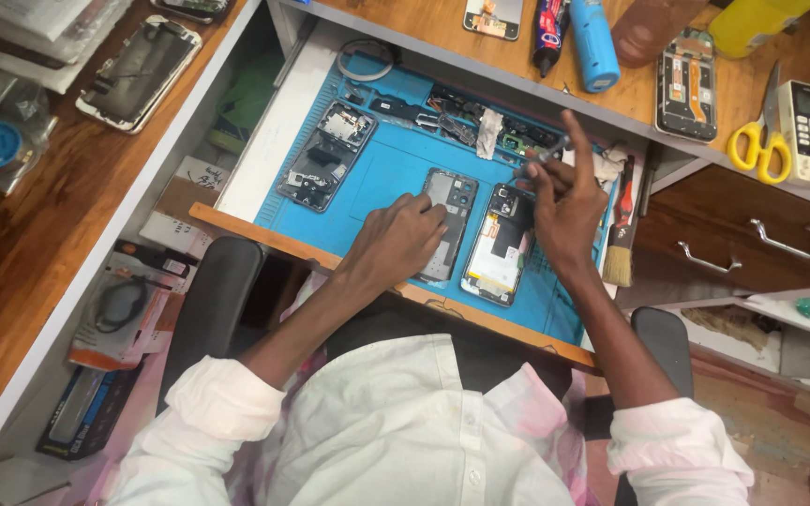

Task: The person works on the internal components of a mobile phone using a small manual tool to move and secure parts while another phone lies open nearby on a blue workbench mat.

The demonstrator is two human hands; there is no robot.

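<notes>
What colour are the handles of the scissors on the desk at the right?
Yellow. The scissors lie beside a pale handset, clearest in the head view.

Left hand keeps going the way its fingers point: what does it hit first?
The left hand already rests its fingertips on the grey phone frame on the blue mat. Straight on, it would probably reach the row of small dark parts along the mat's far edge; depth is unclear.

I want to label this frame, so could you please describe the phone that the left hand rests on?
On the blue mat, three opened phones lie. The left hand rests on the middle phone. It is a bare grey frame, unlike the white-bodied phone beside it.
</notes>
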